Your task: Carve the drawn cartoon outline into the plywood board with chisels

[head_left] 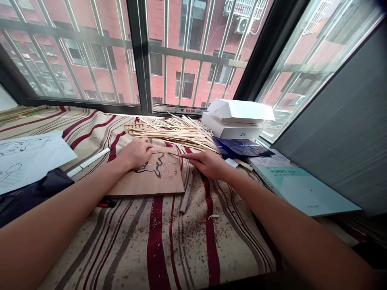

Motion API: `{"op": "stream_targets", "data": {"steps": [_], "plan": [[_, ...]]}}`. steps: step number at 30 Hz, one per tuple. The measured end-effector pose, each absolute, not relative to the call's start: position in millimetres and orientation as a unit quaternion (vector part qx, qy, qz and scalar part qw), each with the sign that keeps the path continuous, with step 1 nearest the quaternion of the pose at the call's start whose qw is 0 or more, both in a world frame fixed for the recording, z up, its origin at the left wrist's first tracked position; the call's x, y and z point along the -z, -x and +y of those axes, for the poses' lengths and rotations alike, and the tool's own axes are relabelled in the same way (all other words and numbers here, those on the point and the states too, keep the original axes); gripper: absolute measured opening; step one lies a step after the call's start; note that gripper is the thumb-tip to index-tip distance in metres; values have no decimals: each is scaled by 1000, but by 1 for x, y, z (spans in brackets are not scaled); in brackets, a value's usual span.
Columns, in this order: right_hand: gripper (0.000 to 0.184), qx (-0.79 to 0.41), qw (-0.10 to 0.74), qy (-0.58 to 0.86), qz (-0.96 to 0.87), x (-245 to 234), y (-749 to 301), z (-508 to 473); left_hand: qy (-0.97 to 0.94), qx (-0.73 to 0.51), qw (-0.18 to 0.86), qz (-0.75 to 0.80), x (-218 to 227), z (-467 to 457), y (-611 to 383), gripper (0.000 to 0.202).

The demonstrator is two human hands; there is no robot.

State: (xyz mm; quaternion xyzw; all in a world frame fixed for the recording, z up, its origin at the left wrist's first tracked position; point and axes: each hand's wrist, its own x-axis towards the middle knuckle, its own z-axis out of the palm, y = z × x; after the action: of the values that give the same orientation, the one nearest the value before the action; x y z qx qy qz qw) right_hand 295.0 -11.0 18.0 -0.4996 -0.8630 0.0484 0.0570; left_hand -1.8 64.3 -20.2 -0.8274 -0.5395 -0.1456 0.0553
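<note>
The person's right hand (pixel 208 164) gripped a thin, dark, rod-like tool (pixel 179 156), its tip at the upper right part of a flat, light-brown wooden board (pixel 157 186) marked with a black line drawing and a faint round outline. The left hand (pixel 137 153) lay with curled fingers on the board's upper left part, though whether it clasped the edge could not be told. The board rested on a cream, maroon and grey striped cloth (pixel 99 241), just in front of a heap of thin, pale wooden sticks (pixel 181 135).
</note>
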Motion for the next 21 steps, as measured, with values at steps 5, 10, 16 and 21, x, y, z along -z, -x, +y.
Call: {"op": "stream_targets", "data": {"steps": [5,10,16,21], "plan": [[47,-112,68,488,-863,-32,-295,-25,829,146,56,-537,22,65,3,50],[49,-27,58,529,-846,-23,-287,-28,828,144,48,-540,20,65,6,49],[48,-114,78,514,-847,-22,-291,-19,822,141,38,-550,20,65,5,49],[51,-26,48,555,-830,-24,-280,-29,818,148,33,-554,21,65,5,48]]}}
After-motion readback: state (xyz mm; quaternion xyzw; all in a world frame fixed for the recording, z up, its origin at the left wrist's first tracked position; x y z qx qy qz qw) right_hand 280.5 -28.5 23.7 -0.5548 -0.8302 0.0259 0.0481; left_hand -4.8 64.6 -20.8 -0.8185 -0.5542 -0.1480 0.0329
